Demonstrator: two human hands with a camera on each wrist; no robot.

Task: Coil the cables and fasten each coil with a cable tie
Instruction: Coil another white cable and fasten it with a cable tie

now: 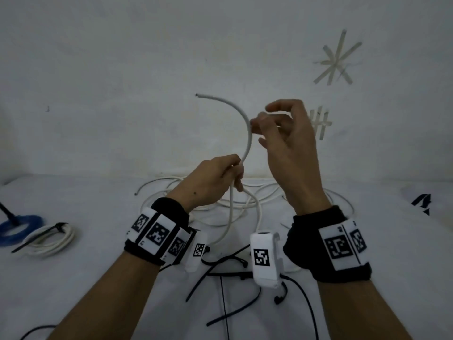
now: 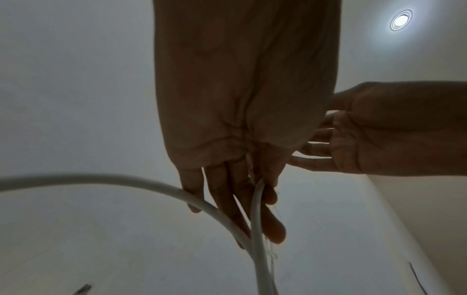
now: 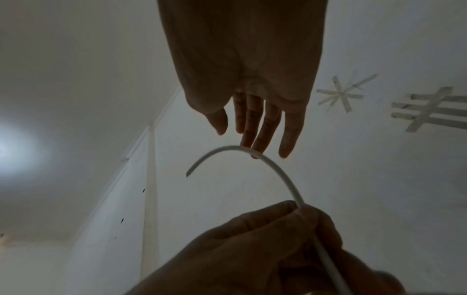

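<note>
The head view looks down over both wrists at the bench, while both close-up wrist views look upward past the fingers, sharing the white cable.

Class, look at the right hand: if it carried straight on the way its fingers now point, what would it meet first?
The white cable. The right hand reaches towards the arc that rises from the left hand, and its fingertips look to be at that arc already, though depth is hard to judge. Beyond lies only the wall.
</note>
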